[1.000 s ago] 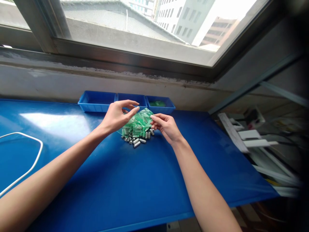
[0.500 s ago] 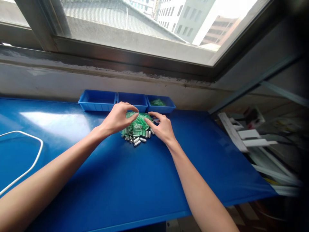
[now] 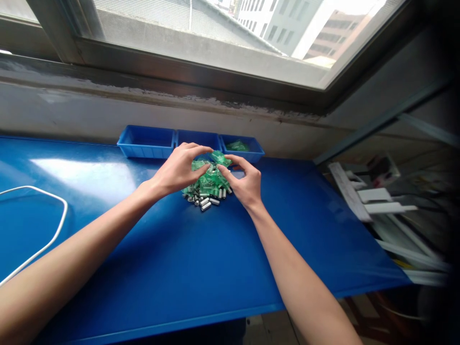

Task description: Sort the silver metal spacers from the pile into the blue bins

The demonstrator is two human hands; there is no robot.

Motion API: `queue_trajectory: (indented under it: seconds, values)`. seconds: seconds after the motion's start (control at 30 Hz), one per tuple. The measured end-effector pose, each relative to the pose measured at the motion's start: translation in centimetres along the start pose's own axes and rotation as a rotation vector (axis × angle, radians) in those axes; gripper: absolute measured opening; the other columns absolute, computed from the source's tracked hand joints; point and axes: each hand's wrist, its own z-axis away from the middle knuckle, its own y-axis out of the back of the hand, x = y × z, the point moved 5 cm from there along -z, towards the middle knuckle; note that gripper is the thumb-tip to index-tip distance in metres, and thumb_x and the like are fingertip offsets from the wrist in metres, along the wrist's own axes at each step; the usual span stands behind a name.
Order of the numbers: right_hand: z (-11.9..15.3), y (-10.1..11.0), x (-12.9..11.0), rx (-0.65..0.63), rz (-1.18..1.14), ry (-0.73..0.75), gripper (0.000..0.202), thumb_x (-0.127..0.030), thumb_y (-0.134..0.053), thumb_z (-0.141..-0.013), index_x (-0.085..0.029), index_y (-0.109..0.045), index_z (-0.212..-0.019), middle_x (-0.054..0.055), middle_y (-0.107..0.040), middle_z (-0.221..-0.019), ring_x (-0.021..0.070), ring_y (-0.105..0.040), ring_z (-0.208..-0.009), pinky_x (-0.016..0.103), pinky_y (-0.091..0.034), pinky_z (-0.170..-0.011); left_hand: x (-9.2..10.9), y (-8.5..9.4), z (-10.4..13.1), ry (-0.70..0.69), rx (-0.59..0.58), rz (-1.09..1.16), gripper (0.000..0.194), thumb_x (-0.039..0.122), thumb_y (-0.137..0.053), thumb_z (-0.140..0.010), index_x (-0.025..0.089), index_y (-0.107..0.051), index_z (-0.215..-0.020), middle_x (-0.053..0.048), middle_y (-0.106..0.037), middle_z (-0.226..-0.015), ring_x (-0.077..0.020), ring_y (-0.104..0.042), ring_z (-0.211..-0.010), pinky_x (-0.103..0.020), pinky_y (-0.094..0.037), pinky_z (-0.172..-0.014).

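A pile of crumpled green plastic bags (image 3: pixel 208 183) lies on the blue table, mixed with small silver metal cylinders (image 3: pixel 206 206) along its near edge. Above the pile, my right hand (image 3: pixel 247 179) pinches one green plastic bag (image 3: pixel 221 158) between thumb and fingers. From the other side, my left hand (image 3: pixel 183 167) reaches in with thumb and index finger apart. Its index fingertip is close to the raised bag; whether it touches cannot be made out. The bag's lower part overlaps the pile behind it.
Three blue bins stand in a row against the wall: a left bin (image 3: pixel 146 149), a middle bin (image 3: pixel 197 136) and a right bin (image 3: pixel 251 155) with green plastic inside. A white cable (image 3: pixel 59 220) curves over the blue table (image 3: pixel 172 273) at left. White boards (image 3: pixel 377 201) sit beyond the right edge.
A green plastic bag has come up off the pile in my right hand. Both hands have risen slightly, and the view has tipped down a little.
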Motion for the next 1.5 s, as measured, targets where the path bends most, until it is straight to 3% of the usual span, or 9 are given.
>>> queue_trajectory:
  seconds: [0.1, 0.3, 0.63, 0.77, 0.9, 1.07, 1.23, 1.33, 1.5]
  values:
    - [0.0, -0.2, -0.3, -0.051, -0.254, -0.101, 0.041, -0.061, -0.070, -0.085, -0.025, -0.076, -0.105, 0.004, -0.077, -0.098, 0.0216, -0.070, -0.088, 0.034, -0.056, -0.083, 0.5, 0.2, -0.1, -0.020, 0.006, 0.044, 0.049, 0.033, -0.067, -0.087, 0.018, -0.066, -0.134, -0.011, -0.070, -0.131, -0.0267, -0.065, -0.116, -0.038, -0.050, -0.102]
    - [-0.1, -0.9, 0.1, -0.175, -0.493, -0.277, 0.050, -0.072, -0.070, -0.078, -0.022, -0.073, -0.080, 0.001, -0.065, -0.068, 0.0169, -0.061, -0.059, 0.032, -0.052, -0.060, 0.5, -0.3, -0.2, 0.092, -0.065, 0.298, 0.032, 0.045, -0.065, -0.089, 0.015, -0.077, -0.087, -0.007, -0.077, -0.085, -0.0182, -0.069, -0.077, -0.027, -0.053, -0.072]
    - [-0.2, -1.3, 1.1, -0.274, -0.592, -0.394, 0.035, -0.050, -0.088, -0.071, -0.019, -0.071, -0.073, -0.002, -0.064, -0.059, 0.0113, -0.060, -0.052, 0.025, -0.047, -0.053, -0.2, 0.0, -0.2, 0.205, 0.018, 0.299, 0.041, 0.053, -0.066, -0.089, 0.014, -0.078, -0.087, -0.008, -0.078, -0.087, -0.0190, -0.069, -0.077, -0.028, -0.052, -0.071]
    - [-1.0, -0.7, 2.7, -0.107, -0.674, -0.550, 0.035, -0.042, -0.094, -0.064, -0.020, -0.067, -0.069, -0.003, -0.067, -0.062, 0.0116, -0.067, -0.059, 0.021, -0.051, -0.053, -0.4, 0.4, -0.2, 0.201, 0.082, 0.218, 0.037, 0.047, -0.064, -0.090, 0.016, -0.079, -0.104, -0.008, -0.079, -0.098, -0.0204, -0.071, -0.083, -0.029, -0.054, -0.075]
    - [-2.2, 0.4, 3.5, 0.102, -0.837, -0.530, 0.031, -0.038, -0.091, -0.066, -0.024, -0.073, -0.086, 0.001, -0.079, -0.096, 0.0169, -0.076, -0.096, 0.023, -0.062, -0.079, -0.3, 0.4, -0.1, 0.175, 0.067, 0.177, 0.034, 0.043, -0.063, -0.090, 0.016, -0.078, -0.105, -0.009, -0.079, -0.098, -0.0207, -0.072, -0.083, -0.030, -0.055, -0.076]
    - [-2.0, 1.4, 3.5, 0.093, -0.411, -0.353, 0.037, -0.045, -0.085, -0.072, -0.021, -0.075, -0.098, 0.007, -0.079, -0.102, 0.0235, -0.075, -0.099, 0.037, -0.061, -0.091, -0.2, -0.2, -0.1, 0.115, 0.024, 0.121, 0.032, 0.041, -0.061, -0.091, 0.017, -0.079, -0.100, -0.009, -0.078, -0.099, -0.0208, -0.071, -0.086, -0.031, -0.054, -0.079]
    - [-1.1, 0.8, 2.3, -0.164, 0.128, -0.100, 0.048, -0.055, -0.083, -0.072, -0.024, -0.077, -0.109, 0.008, -0.078, -0.105, 0.0274, -0.072, -0.099, 0.042, -0.056, -0.093, -0.1, -0.4, 0.0, 0.062, -0.002, 0.078, 0.030, 0.038, -0.059, -0.091, 0.016, -0.079, -0.095, -0.009, -0.078, -0.096, -0.0207, -0.070, -0.085, -0.031, -0.053, -0.079]
    - [-0.9, 0.2, 2.1, -0.256, 0.235, -0.043, 0.048, -0.055, -0.079, -0.076, -0.025, -0.076, -0.114, 0.008, -0.078, -0.104, 0.0290, -0.070, -0.100, 0.044, -0.053, -0.093, 0.1, -0.3, 0.0, 0.059, -0.008, 0.072, 0.030, 0.038, -0.059, -0.091, 0.016, -0.079, -0.095, -0.009, -0.077, -0.096, -0.0209, -0.070, -0.086, -0.031, -0.053, -0.078]
    - [-0.9, -0.4, 2.4, -0.204, 0.173, -0.054, 0.043, -0.047, -0.079, -0.077, -0.024, -0.074, -0.114, 0.005, -0.075, -0.099, 0.0247, -0.069, -0.094, 0.039, -0.052, -0.091, 0.1, -0.5, 0.1, 0.051, -0.016, 0.071, 0.030, 0.038, -0.059, -0.091, 0.017, -0.079, -0.095, -0.009, -0.077, -0.096, -0.0211, -0.070, -0.087, -0.030, -0.053, -0.078]
